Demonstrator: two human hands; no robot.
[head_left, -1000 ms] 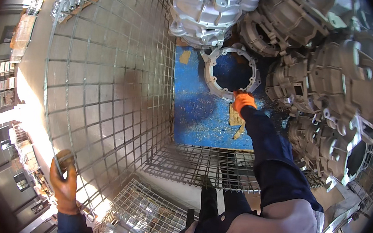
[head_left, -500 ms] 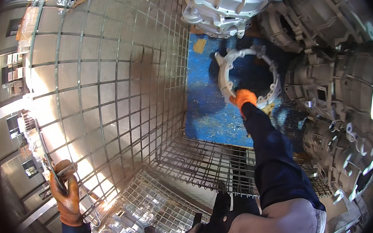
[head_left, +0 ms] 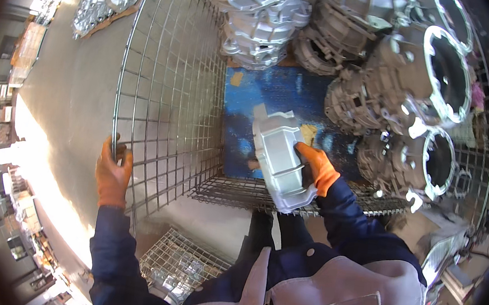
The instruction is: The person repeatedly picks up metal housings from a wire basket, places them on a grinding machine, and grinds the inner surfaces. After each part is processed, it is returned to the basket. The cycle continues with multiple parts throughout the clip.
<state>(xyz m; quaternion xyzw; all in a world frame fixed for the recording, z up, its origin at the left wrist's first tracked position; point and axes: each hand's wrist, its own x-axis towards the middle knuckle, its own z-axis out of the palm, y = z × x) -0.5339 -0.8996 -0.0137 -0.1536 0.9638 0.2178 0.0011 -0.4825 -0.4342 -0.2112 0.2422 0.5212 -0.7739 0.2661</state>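
My right hand (head_left: 320,169), in an orange glove, grips a silver cast metal housing (head_left: 280,150) by its right side. The ribbed outer wall of this part faces up, and it is held tilted above the blue floor panel (head_left: 236,143) of a wire cage. My left hand (head_left: 113,177), gloved the same way, is closed around the top wire (head_left: 121,89) of the cage's left side. Part of the right fingers is hidden behind the housing.
Stacked metal housings (head_left: 263,32) fill the cage's far end, and more housings (head_left: 407,80) lie piled along its right side. The wire mesh front wall (head_left: 240,192) runs between me and the floor panel. Beyond the left side, metal castings (head_left: 108,1) lie on a pallet.
The ring-shaped housing has come up off the blue panel toward me in my right hand, turned to show its side. My left hand has shifted along the cage's rim; the view has moved too.
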